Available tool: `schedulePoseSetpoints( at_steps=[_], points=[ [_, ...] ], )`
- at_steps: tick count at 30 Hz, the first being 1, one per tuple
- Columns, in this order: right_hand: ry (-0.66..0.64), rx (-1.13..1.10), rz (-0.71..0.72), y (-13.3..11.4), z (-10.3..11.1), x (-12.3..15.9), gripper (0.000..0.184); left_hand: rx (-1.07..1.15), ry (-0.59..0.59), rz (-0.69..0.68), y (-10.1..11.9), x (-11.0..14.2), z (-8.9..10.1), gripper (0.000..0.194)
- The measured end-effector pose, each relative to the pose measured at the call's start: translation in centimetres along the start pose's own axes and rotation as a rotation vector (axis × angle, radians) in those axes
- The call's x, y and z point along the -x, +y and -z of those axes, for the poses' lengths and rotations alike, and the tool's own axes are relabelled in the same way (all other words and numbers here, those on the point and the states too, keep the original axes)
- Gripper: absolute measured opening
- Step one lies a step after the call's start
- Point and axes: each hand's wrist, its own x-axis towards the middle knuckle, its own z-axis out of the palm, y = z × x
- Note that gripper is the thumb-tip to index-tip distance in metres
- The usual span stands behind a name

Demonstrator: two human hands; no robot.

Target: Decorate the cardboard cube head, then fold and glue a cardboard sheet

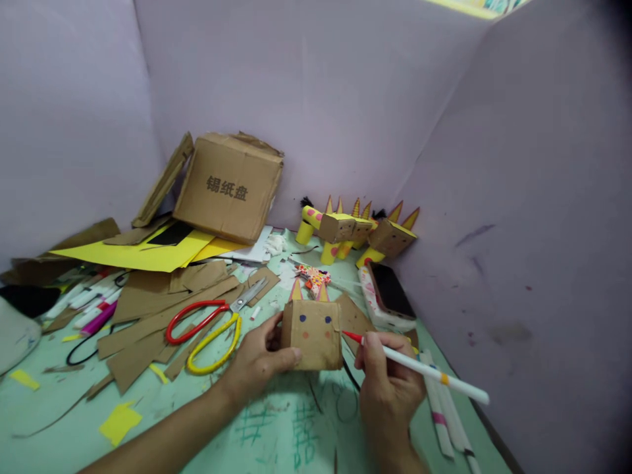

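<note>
My left hand (264, 359) grips a small cardboard box (315, 352) by its left side, thumb across the lower front. Two blue dots and two orange-red dots mark the box's front, and two pointed yellow ears (296, 291) stand on its top. Between the fingers of my right hand (390, 385) is a white marker (434, 375) with a red tip. That tip points at the box's right edge; whether it touches cannot be made out. Left of my left hand lie scissors (217, 329) with one red and one yellow handle.
Cardboard strips (143, 329), yellow sheets (143, 253) and several markers (93, 303) spread over the left. A cardboard carton (230, 187) leans at the back. Several yellow animal figures (392, 237) stand at the back right, behind a phone (392, 289). More white markers (439, 415) lie at right.
</note>
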Motion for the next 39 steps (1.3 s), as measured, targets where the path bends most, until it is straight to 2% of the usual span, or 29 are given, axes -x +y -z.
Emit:
schedulePoseSetpoints(
  at_steps=[8, 14, 16, 21, 27, 32, 39],
  points=[
    [-0.037, -0.044, -0.023, 0.0, 0.9, -1.3, 0.025, -0.133, 0.051, 0.117, 0.6, -0.1, 0.1, 0.082],
    [-0.329, -0.021, 0.030, 0.9, 0.2, 0.4, 0.023, -0.075, 0.015, 0.011, 0.8, 0.2, -0.4, 0.071],
    [-0.324, -0.031, 0.057, 1.2, 0.2, 0.6, 0.022, -0.061, -0.001, 0.010, 0.9, 0.3, -0.5, 0.071],
    [-0.200, 0.018, 0.052, 1.4, 0.6, 0.2, 0.023, -0.052, -0.004, 0.023, 0.9, 0.2, -0.4, 0.070],
    [-0.355, 0.102, 0.146, 1.3, 0.2, 0.6, 0.020, -0.017, 0.004, -0.005, 1.0, 0.3, -0.7, 0.068],
    [-0.374, 0.121, 0.241, 1.3, 0.2, 0.6, 0.018, -0.033, -0.007, -0.007, 1.0, 0.4, -0.6, 0.071],
    [-0.379, 0.152, 0.296, 1.4, 0.2, 0.6, 0.016, 0.016, -0.032, -0.027, 0.6, 0.3, -0.5, 0.066]
  ],
)
